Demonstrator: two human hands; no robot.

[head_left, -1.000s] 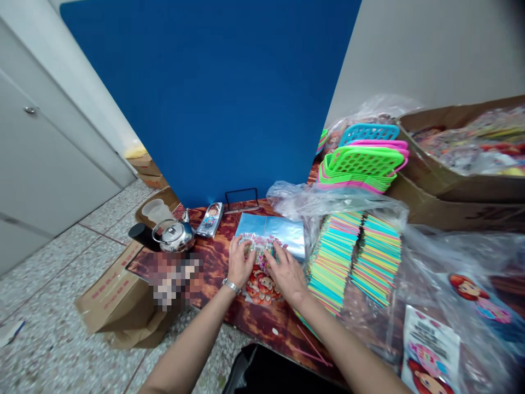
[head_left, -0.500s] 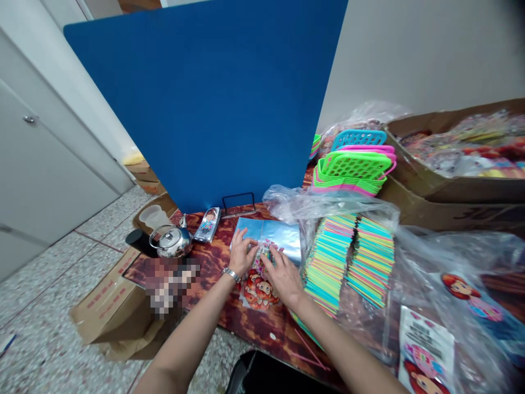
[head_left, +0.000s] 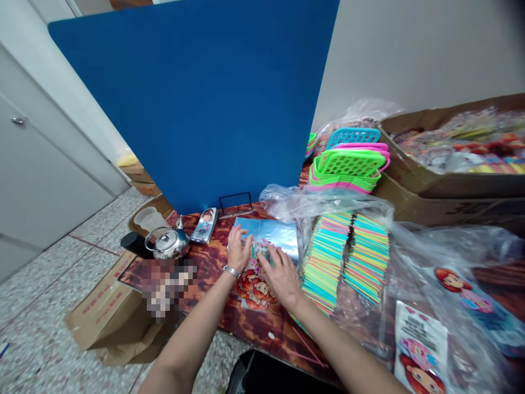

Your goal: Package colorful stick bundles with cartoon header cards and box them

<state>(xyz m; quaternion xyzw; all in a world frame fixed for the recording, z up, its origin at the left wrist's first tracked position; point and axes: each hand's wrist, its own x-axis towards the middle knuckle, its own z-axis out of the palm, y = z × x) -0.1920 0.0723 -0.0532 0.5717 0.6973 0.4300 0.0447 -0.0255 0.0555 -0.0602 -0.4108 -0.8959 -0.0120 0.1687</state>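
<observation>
Since the doll-print packets (head_left: 256, 291) look thin and slippery, the left hand (head_left: 238, 250) and right hand (head_left: 284, 278) rest open-fingered at their eleven and two o'clock, likely steadying them on the desk (head_left: 211, 265). Bright sticks (head_left: 326, 254) lie at three o'clock, probably within easy reach.

Bright, wide-angle, soft edges.
</observation>
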